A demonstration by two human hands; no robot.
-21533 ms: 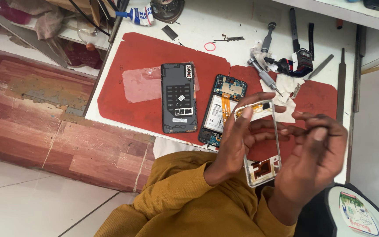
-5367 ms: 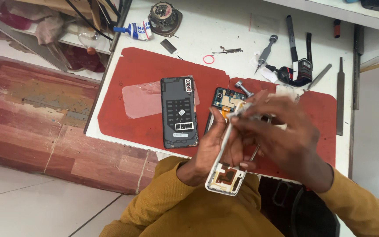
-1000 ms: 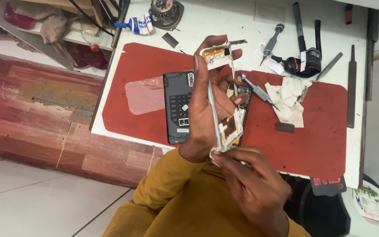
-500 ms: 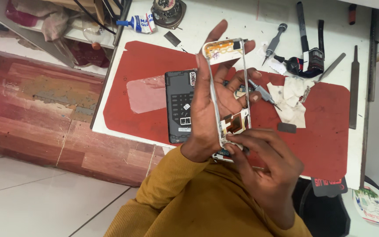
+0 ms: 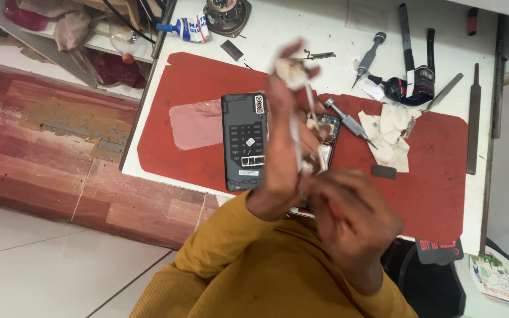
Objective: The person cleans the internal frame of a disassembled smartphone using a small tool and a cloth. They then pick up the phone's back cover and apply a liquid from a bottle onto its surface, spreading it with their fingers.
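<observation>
My left hand (image 5: 284, 147) holds a white phone frame (image 5: 297, 112) upright and edge-on above the red mat (image 5: 207, 76); the frame is motion-blurred. My right hand (image 5: 351, 218) grips the frame's lower end, close to my chest. Beneath them on the mat lies a dark phone back cover (image 5: 243, 141), inner side up. An opened phone body (image 5: 328, 132) with a green board shows partly behind my left hand.
A screwdriver (image 5: 349, 122) and crumpled white wipes (image 5: 393, 135) lie right of the phone. Another screwdriver (image 5: 369, 56), a file (image 5: 472, 118), a glue tube (image 5: 187, 28) and black tools (image 5: 410, 82) rest on the white bench. A clear film sheet (image 5: 194, 123) lies on the mat's left.
The frame has turned from broadside to edge-on in my left hand. My right hand has stayed at its lower end.
</observation>
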